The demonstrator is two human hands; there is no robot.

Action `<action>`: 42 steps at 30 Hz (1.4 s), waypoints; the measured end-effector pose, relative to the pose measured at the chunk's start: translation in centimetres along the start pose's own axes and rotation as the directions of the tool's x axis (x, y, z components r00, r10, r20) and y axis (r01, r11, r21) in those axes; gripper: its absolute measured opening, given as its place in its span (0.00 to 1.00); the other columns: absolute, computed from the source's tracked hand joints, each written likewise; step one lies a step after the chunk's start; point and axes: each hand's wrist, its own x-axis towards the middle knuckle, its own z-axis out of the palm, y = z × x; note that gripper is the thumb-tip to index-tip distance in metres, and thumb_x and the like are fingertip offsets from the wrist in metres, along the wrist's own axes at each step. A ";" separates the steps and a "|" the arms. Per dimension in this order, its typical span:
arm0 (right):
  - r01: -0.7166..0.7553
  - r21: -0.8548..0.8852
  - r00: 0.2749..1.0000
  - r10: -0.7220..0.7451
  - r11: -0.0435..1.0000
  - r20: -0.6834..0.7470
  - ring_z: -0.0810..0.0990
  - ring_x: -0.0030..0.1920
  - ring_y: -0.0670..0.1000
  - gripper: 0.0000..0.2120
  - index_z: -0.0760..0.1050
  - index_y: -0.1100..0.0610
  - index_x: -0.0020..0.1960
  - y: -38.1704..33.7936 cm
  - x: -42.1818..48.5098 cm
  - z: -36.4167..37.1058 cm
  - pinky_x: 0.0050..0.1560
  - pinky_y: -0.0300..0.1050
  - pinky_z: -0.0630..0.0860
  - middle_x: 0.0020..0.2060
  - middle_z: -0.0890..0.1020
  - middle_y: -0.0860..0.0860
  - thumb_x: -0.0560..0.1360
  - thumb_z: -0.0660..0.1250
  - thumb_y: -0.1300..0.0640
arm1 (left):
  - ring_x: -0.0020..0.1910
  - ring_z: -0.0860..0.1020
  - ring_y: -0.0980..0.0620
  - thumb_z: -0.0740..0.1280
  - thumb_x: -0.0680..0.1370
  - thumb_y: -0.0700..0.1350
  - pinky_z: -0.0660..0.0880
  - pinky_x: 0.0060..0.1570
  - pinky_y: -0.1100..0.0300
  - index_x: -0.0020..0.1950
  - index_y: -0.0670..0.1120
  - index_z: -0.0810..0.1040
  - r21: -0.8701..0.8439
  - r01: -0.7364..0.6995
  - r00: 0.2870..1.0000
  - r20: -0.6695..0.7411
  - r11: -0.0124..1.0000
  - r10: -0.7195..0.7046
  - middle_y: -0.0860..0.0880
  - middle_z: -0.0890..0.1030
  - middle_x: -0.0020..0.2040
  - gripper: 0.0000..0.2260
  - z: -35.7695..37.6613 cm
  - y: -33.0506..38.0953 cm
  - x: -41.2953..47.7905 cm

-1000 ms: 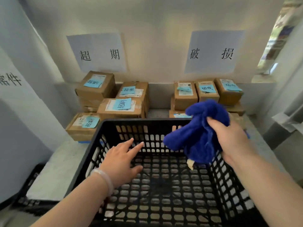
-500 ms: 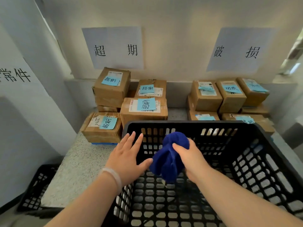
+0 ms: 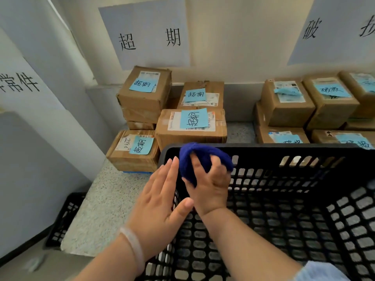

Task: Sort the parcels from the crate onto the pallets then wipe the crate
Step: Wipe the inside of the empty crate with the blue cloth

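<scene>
Gripping a bunched blue cloth (image 3: 205, 157), the right hand (image 3: 212, 189) presses it against the inner face of the black plastic crate (image 3: 294, 148) at the far-left corner, level with the rim. Fingers and thumb are curled round the cloth, and part of the cloth rises above the rim.

The left hand (image 3: 160, 203) is released: fingers straight and close together, holding nothing. It sits over the crate's left wall with the thumb pointing inward toward the right wrist. Contact with the wall cannot be confirmed. A pale bracelet (image 3: 133, 247) circles the left wrist.

The crate stands on a speckled counter (image 3: 101, 203), and its lattice floor is visible between the forearms.

Beyond the crate, cardboard parcels are stacked against the back wall in two groups, set apart:

- Left parcel group (image 3: 190, 126) – each box carries a blue note reading 超期 and sits below the paper sign 超期 (image 3: 150, 35).
- Right parcel group (image 3: 288, 106) – boxes carry blue notes, only partly legible, and sit below a second paper sign (image 3: 334, 27) that is cut off by the frame edge.

A second black crate (image 3: 65, 218) lies below the counter edge at lower left.
</scene>
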 end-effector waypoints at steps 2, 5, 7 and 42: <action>0.048 -0.038 0.998 -0.050 0.998 -0.035 0.67 0.56 0.60 0.39 0.65 0.42 0.68 1.0 0.8 0.2 0.60 0.65 0.69 0.61 0.64 0.56 0.60 0.78 0.48 | 0.71 0.32 0.72 0.30 0.67 0.78 0.31 0.68 0.73 0.72 0.64 0.29 0.021 -0.001 1.000 0.010 1.000 0.001 0.69 0.33 0.73 0.37 0.2 -0.1 0.0; 0.132 -0.079 0.990 -0.135 0.988 -0.027 0.67 0.54 0.58 0.34 0.66 0.43 0.65 2.1 1.6 -0.5 0.59 0.63 0.68 0.59 0.65 0.54 0.61 0.74 0.52 | 0.73 0.33 0.70 0.31 0.68 0.78 0.31 0.69 0.72 0.71 0.66 0.27 0.047 -0.003 1.000 0.029 0.999 0.001 0.68 0.34 0.74 0.35 0.5 -0.4 0.0; 0.217 -0.098 0.976 -0.218 0.971 0.002 0.67 0.52 0.58 0.32 0.69 0.44 0.63 3.3 1.9 -1.3 0.56 0.60 0.71 0.56 0.66 0.54 0.61 0.74 0.52 | 0.73 0.32 0.68 0.30 0.67 0.78 0.32 0.70 0.69 0.71 0.66 0.25 0.088 0.001 0.999 0.042 0.996 -0.004 0.67 0.32 0.74 0.36 0.5 -0.2 -0.2; -0.822 0.506 0.276 0.960 0.262 -0.048 0.68 0.67 0.64 0.27 0.58 0.49 0.73 10.4 3.7 -6.0 0.65 0.58 0.70 0.72 0.59 0.62 0.78 0.65 0.54 | 0.78 0.40 0.60 0.35 0.67 0.81 0.44 0.73 0.58 0.75 0.67 0.31 0.159 -0.064 0.995 0.081 0.985 0.052 0.61 0.38 0.79 0.39 0.4 -0.3 0.3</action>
